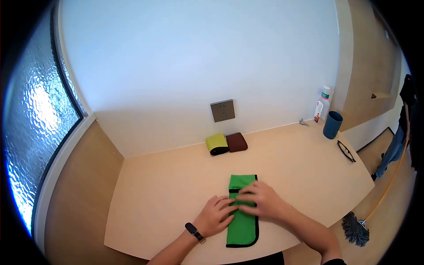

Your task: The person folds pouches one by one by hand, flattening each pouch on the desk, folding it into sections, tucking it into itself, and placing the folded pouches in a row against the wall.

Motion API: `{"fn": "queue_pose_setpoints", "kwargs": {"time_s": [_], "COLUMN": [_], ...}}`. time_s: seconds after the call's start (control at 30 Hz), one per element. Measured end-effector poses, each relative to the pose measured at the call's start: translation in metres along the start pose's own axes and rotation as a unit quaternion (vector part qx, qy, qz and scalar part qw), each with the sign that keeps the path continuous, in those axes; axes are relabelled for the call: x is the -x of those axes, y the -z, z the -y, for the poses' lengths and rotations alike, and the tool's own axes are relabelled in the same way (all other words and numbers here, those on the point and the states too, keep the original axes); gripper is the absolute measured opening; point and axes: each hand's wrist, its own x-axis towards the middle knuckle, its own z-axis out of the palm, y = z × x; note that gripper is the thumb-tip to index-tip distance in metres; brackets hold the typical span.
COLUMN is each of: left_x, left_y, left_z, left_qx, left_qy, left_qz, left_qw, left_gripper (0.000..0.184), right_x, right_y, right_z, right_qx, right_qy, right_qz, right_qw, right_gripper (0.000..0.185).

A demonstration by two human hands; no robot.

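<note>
A bright green cloth [243, 227] with black edging lies folded into a long strip on the table in front of me. Its far end shows a fold with a dark band across it. My left hand [215, 216] rests at the strip's left edge, fingers stretched out and tips on the fabric. Over the right side of the strip is my right hand [263, 201], its fingers spread and a little blurred. Neither hand grips anything that I can see. Part of the cloth's middle is hidden under my fingers.
Behind the cloth sit a folded lime-green cloth [217, 143] and a folded dark brown cloth [237, 142]. At the back right stand a white bottle [324, 104], a blue cup [333, 125] and black glasses [346, 151]. Beyond the table, a person [397, 141] stands near a mop [357, 229].
</note>
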Motion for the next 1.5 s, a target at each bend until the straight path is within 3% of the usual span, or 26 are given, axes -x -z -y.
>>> {"fn": "queue_pose_setpoints", "kwargs": {"time_s": [0.07,0.13,0.23,0.43,0.57,0.63,0.67,0.73,0.83,0.9,1.0,1.1,1.17,1.3,1.37,1.4,1.47,1.5], "left_x": [0.002,0.004,0.007,0.005,0.005,0.006,0.006,0.007,0.005,0.006,0.010,0.013,0.011,0.010,0.013,0.013,0.013,0.011], "left_y": [0.004,0.002,-0.001,0.004,0.005,0.007,0.006,0.010,0.016,0.016,0.005,-0.005,-0.001,0.002,0.004,0.003,0.000,-0.001], "left_z": [-0.001,-0.005,-0.012,-0.014,-0.014,-0.011,-0.004,-0.003,-0.006,-0.005,0.001,0.007,0.003,-0.004,-0.008,-0.011,-0.016,-0.016], "left_qx": [0.017,0.052,0.066,0.075,0.125,0.162,0.182,0.198,0.220,0.228,0.233,0.220,0.243,0.293,0.325,0.326,0.443,0.443], "left_qy": [-0.017,-0.056,-0.075,-0.069,-0.030,0.002,-0.015,-0.005,0.043,0.090,0.089,0.022,0.061,0.088,0.175,0.173,0.240,0.240], "left_qz": [0.011,-0.001,0.003,0.003,-0.001,0.010,0.012,0.016,0.040,0.060,0.051,0.002,-0.005,0.003,0.037,0.037,0.020,0.019], "left_qw": [1.000,0.997,0.995,0.995,0.992,0.987,0.983,0.980,0.974,0.968,0.967,0.975,0.968,0.952,0.929,0.929,0.864,0.864], "left_gripper": [0.030,0.026,0.026,0.015,0.013,0.015,0.029,0.035,0.047,0.052,0.043,0.032,0.019,0.013,0.015,0.015,0.032,0.032], "right_x": [0.019,0.041,0.062,0.059,0.053,0.039,0.033,0.019,0.007,0.011,0.019,0.012,0.007,0.015,0.015,0.016,0.016,0.015], "right_y": [0.008,0.013,0.006,0.012,0.001,0.005,0.002,-0.002,-0.004,-0.006,-0.001,0.014,0.019,0.004,0.009,0.009,0.007,0.005], "right_z": [0.033,0.058,0.066,0.073,0.061,0.056,0.050,0.038,0.030,0.029,0.029,0.037,0.042,0.040,0.041,0.039,0.038,0.036], "right_qx": [-0.026,-0.038,0.003,-0.005,0.009,-0.005,-0.086,-0.221,-0.298,-0.311,-0.339,-0.362,-0.216,-0.219,-0.245,-0.277,-0.314,-0.313], "right_qy": [0.006,0.008,0.010,0.089,0.125,0.106,0.044,-0.075,-0.220,-0.220,-0.221,-0.194,-0.083,-0.140,-0.154,-0.205,-0.261,-0.261], "right_qz": [0.003,0.095,0.044,0.110,0.095,0.078,0.071,0.076,0.107,0.095,0.097,0.104,0.103,0.060,0.043,0.049,0.033,0.033], "right_qw": [1.000,0.995,0.999,0.990,0.988,0.991,0.993,0.969,0.923,0.920,0.909,0.906,0.967,0.964,0.956,0.937,0.912,0.913], "right_gripper": [0.028,0.031,0.035,0.039,0.023,0.017,0.016,0.015,0.020,0.020,0.026,0.041,0.046,0.031,0.022,0.020,0.018,0.018]}}
